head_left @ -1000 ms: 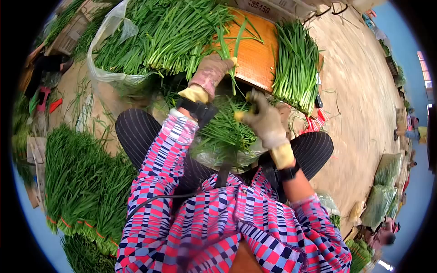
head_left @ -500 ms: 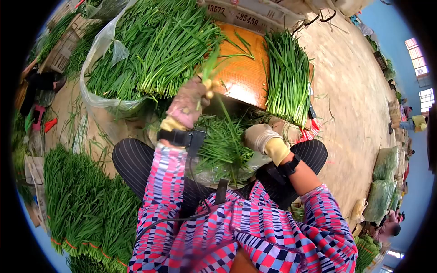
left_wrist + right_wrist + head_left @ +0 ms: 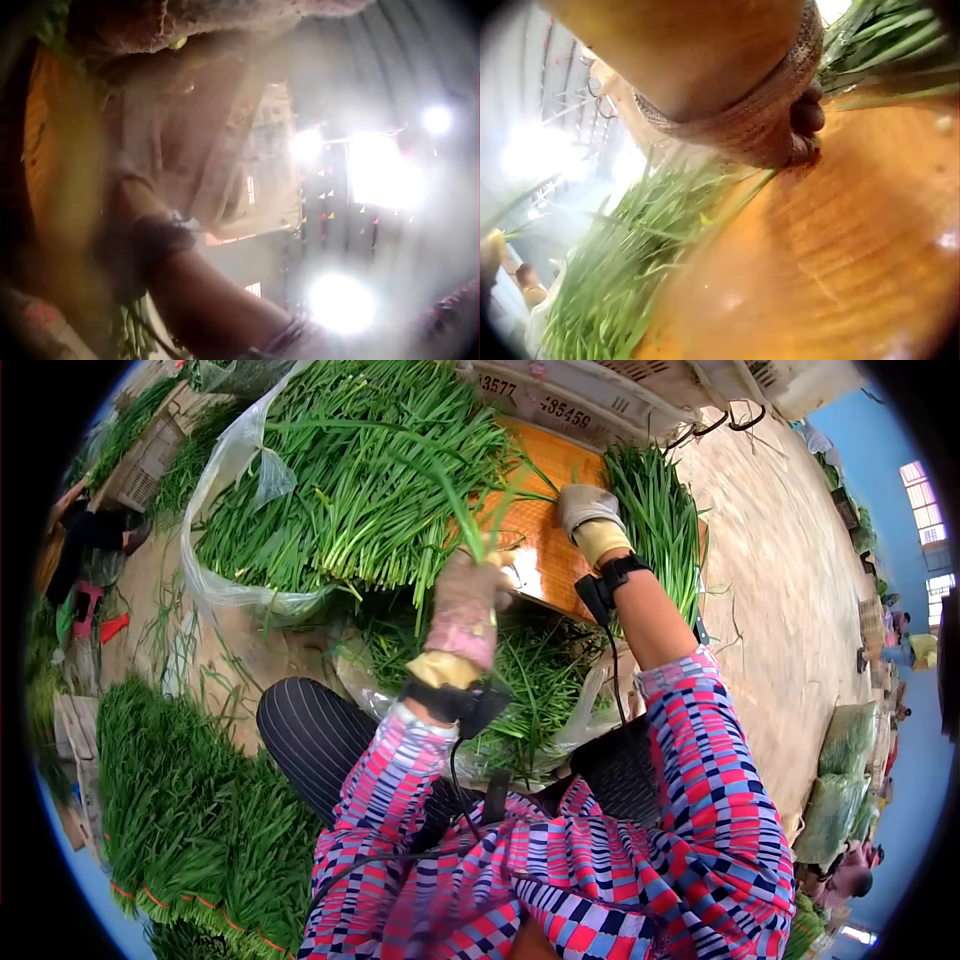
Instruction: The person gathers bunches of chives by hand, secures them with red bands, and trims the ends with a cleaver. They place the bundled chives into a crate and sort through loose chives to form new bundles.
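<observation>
My gloved left hand [image 3: 468,605] grips a few garlic chives [image 3: 462,510] in front of the heaped chives, their leaves slanting up and left. It is blurred in the head view. Over the orange board [image 3: 530,575], my gloved right hand [image 3: 588,510] has its fingers curled down at the surface. A loose chive stalk [image 3: 759,182] runs out from those fingers in the right wrist view. Left of the board is a big heap of garlic chives [image 3: 380,510] in clear plastic. A neat bundle [image 3: 650,510] lies along the board's right side.
Loose greens [image 3: 510,680] lie in plastic between my knees. Banded bundles [image 3: 190,800] stand on the floor at left. Pale crates [image 3: 570,415] stand behind the board. Other people [image 3: 850,875] and plastic-wrapped bundles [image 3: 845,770] are at far right.
My right hand has gone from near the right knee up and forward onto the orange board. The left hand, holding its chives, has shifted right and slightly nearer my body.
</observation>
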The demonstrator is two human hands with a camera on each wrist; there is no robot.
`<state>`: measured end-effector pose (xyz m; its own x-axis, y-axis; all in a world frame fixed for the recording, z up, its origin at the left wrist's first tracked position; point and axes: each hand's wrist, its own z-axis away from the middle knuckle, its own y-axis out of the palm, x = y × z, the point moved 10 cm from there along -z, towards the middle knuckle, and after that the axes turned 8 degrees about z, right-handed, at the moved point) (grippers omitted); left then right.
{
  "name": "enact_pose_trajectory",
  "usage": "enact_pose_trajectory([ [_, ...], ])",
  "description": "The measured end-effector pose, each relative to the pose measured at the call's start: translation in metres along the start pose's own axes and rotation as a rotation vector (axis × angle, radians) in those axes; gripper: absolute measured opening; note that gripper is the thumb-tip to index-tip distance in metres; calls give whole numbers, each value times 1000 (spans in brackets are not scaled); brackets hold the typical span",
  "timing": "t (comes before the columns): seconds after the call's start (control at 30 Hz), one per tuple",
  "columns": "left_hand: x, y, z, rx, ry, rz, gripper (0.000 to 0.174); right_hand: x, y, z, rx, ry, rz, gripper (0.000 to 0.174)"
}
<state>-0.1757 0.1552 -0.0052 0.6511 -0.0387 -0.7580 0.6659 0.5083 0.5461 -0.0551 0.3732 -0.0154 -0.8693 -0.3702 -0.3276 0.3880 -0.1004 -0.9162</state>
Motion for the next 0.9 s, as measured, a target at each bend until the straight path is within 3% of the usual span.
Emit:
enact_pose_trajectory([
  [0.03, 25, -6, -8, -19, -98, -177, 22, 0, -3, 13, -10, -5, -159, 29],
  [0.1, 45, -1, -4, -25, -119, -152, 15, -4, -8, 37, -37, -8, -482, 34],
  [0.17, 66, -14, -12, -83, -147, -203, 15, -4, 0, 86, 32, -59, -941, 53],
  [0.2, 71, -14, -12, -92, -178, -203, 16, 6, 3, 119, 117, -111, -1187, 54],
  [0.27, 75, -12, -8, -78, -174, -116, 17, 21, 27, 159, 108, -162, -1297, 42],
  [0.3, 74, -10, -6, -59, -199, -169, 19, 27, 41, 177, 158, -88, -1469, 33],
  [0.37, 70, 3, -7, 85, -40, -35, 21, 31, 60, 193, 110, 31, -1702, 30],
  [0.4, 72, 3, -1, 43, -40, -36, 21, 34, 67, 194, 49, 70, -1824, 24],
  [0.5, 76, -5, -12, 46, 161, -44, 19, 37, 93, 201, -87, 201, -1935, 19],
  [0.53, 66, -4, -5, 3, 147, -118, 19, 39, 98, 214, -18, 319, -2006, 15],
  [0.57, 49, -1, 4, -38, 135, -191, 19, 42, 101, 223, 9, 311, -2057, 13],
  [0.63, 21, 7, 8, -40, 260, -221, 17, 57, 128, 233, 128, 125, -1770, 19],
  [0.7, 4, 25, 12, 118, 235, -149, 18, 79, 146, 254, 396, -217, -938, 28],
  [0.73, -3, 37, 20, 180, 260, -132, 20, 73, 149, 263, 470, -256, -556, 34],
  [0.83, 5, 72, 36, 382, 268, -310, 24, -1, 98, 259, 36, -104, -1041, 38],
  [0.9, 37, 97, 58, 426, 70, -592, 26, -37, 71, 241, 3, -103, -1729, 38],
])
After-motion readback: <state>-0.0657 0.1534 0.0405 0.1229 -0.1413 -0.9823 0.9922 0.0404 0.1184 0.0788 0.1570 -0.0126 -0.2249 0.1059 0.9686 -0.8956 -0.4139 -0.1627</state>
